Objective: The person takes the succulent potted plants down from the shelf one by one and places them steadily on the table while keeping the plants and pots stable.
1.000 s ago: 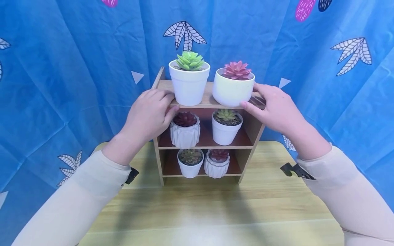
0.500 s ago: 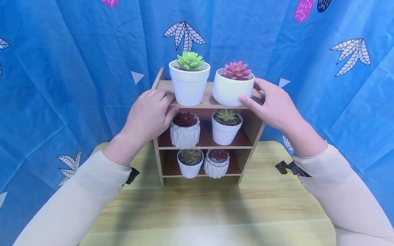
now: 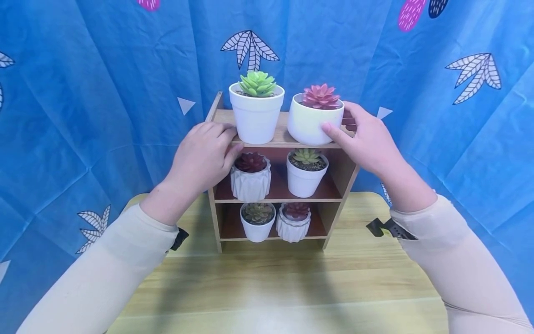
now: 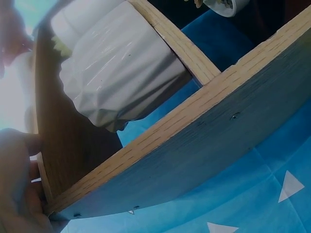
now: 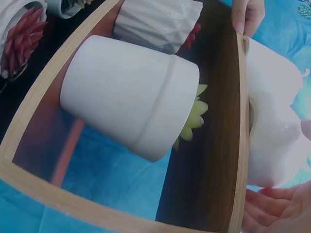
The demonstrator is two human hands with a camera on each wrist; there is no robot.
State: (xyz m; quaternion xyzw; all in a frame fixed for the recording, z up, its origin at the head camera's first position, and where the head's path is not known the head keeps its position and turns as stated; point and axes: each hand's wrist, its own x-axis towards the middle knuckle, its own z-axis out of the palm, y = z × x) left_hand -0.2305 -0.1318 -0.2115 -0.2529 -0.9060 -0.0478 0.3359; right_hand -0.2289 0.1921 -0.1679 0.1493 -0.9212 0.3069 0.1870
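Observation:
In the head view, my left hand grips the top board's left front edge on a small wooden shelf. Its thumb is below that edge. On the top board stands a tapered white pot with a green succulent, just right of these fingers. To its right is a rounded white pot with a pink succulent. My right hand holds this rounded pot, thumb against its front, the other fingers at its right side and partly hidden. The right wrist view shows fingers touching the rounded pot.
On the middle level sit a faceted white pot with a dark red succulent and a smooth potted succulent. Two smaller potted succulents, one brownish and one red, occupy the bottom level. A blue patterned cloth hangs behind the wooden table.
My right hand has shifted slightly up and left, its thumb rising from the shelf edge onto the front of the rounded pot. The left hand and the pots have stayed put.

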